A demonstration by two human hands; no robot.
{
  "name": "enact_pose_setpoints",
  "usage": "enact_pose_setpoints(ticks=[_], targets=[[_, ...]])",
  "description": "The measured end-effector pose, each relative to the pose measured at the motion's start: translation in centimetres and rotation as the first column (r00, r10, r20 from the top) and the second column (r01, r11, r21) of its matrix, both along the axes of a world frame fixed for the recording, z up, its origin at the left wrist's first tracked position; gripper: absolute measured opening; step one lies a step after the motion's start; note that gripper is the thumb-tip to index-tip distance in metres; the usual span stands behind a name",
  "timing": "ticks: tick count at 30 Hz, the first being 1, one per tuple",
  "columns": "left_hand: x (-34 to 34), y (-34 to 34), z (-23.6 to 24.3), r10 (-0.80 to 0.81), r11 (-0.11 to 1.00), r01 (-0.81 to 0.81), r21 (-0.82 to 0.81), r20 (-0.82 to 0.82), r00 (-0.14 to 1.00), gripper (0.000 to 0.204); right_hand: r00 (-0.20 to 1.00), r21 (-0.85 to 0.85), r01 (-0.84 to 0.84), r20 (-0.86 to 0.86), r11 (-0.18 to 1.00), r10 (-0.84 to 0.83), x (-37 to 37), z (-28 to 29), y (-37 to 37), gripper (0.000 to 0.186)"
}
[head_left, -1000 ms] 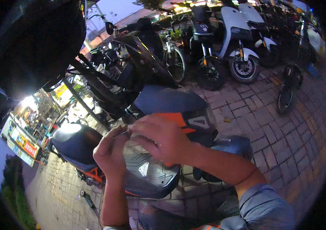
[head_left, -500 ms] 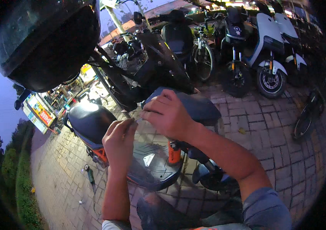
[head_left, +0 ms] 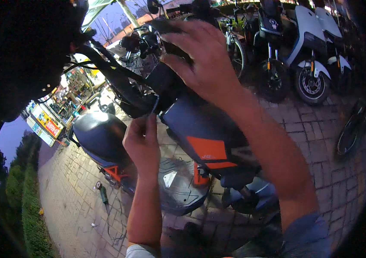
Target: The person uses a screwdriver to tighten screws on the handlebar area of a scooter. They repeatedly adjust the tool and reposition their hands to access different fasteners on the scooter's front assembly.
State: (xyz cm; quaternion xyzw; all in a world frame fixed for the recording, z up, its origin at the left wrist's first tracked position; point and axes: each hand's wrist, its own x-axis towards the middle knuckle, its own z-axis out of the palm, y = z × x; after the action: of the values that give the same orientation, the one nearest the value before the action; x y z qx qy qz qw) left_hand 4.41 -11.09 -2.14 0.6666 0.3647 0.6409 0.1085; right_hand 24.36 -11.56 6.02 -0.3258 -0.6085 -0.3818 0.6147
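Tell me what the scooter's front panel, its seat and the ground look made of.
Front panel: probably moulded plastic, dark blue with an orange patch, smooth with a dull sheen. Seat: likely vinyl-covered padding, dark, rounded, faintly glossy. Ground: brick or concrete pavers, matte, with visible joints.

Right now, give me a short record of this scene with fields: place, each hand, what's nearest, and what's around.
place: brick-paved lot, dusk light
left hand: raised, fingers pinching a thin dark cable
right hand: reaching up at the scooter's handlebar area, on a dark part; grip unclear
nearest thing: blue scooter with orange panel
seat: dark, to the left
ground: small tool with cord
around: parked scooters, bicycles
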Motion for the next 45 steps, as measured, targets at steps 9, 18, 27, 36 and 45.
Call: enact_pose_setpoints(ticks=[9, 18, 27, 36, 45], targets=[[2.1, 0.5, -0.7, 0.167, 0.983, -0.167, 0.074, 0.002, 0.986, 0.012, 0.988, -0.263, 0.016, 0.153, 0.965, 0.025, -0.2, 5.0, 5.1, 0.05], [3.4, 1.3, -2.1, 0.163, 0.982, -0.179, 0.058, 0.213, 0.964, 0.012, 0.997, -0.411, -0.074, 0.004, 0.908, 0.083, 0.6, 6.7, 6.7, 0.05], [3.7, -0.2, -0.4, 0.187, 0.981, -0.169, -0.091, 0.267, 0.945, 0.015, 0.996, -0.356, -0.091, -0.031, 0.93, 0.085, 0.5, 6.2, 6.1, 0.048], [3.5, -0.9, 1.8, 0.275, 0.959, -0.262, -0.106, 0.134, 0.952, 0.023, 0.993, -0.348, -0.119, -0.055, 0.93, 0.106, 0.6, 6.0, 6.0, 0.046], [3.1, -1.3, 2.8, 0.481, 0.876, -0.476, 0.074, -0.198, 0.854, 0.023, 0.997, -0.174, -0.064, 0.032, 0.983, 0.071, 0.7, 5.2, 7.0, 0.047]])
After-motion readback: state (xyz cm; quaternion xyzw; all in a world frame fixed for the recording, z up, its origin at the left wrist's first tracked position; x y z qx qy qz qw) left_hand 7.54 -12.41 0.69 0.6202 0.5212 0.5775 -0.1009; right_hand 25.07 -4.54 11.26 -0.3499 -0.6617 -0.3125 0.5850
